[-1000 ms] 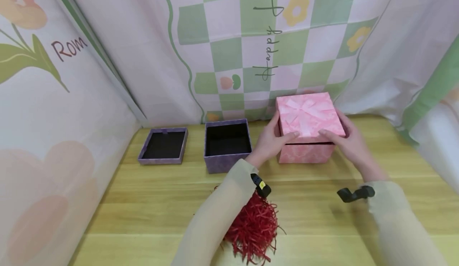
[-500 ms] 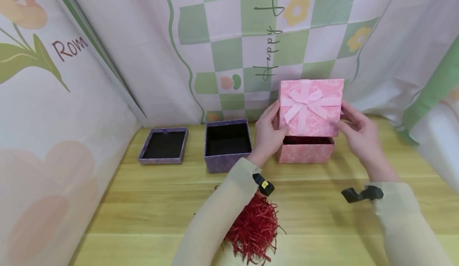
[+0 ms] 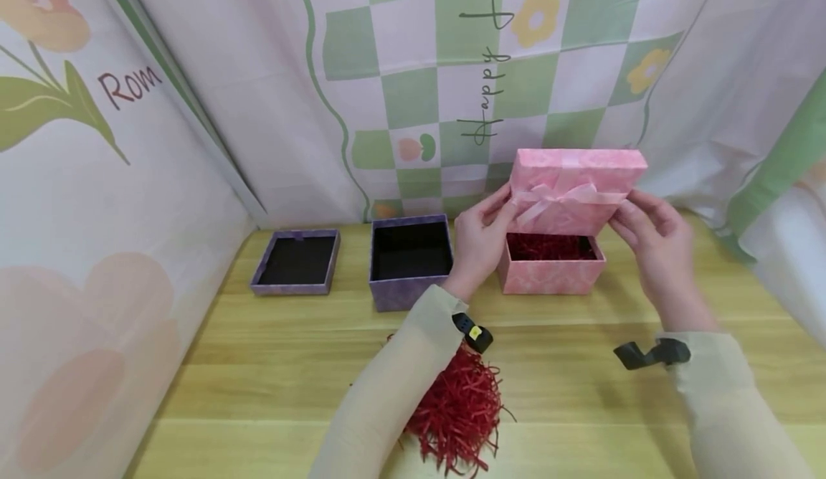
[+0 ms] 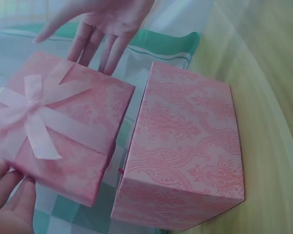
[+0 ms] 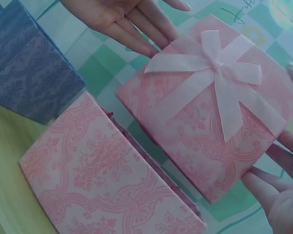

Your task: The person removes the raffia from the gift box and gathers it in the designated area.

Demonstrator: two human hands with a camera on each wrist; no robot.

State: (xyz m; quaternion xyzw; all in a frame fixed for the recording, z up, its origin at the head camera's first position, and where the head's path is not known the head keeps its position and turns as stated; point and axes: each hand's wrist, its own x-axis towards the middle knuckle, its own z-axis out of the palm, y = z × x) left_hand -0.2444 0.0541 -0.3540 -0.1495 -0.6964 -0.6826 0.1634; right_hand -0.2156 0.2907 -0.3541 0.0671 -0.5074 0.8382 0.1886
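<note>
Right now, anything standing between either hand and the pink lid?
Nothing visible. The left hand and right hand hold the pink lid directly, at opposite edges; the open pink box sits below, not between.

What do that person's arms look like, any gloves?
The long, pale beige cloth left sleeve has a small black gadget with a yellow patch at its cuff. The matching right sleeve has a bent black gadget. No gloves: left grip and right grip are bare.

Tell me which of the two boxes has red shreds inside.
The pink box, by the held-up pink lid: red shreds show inside it. The purple box to its left shows only a dark interior.
</note>
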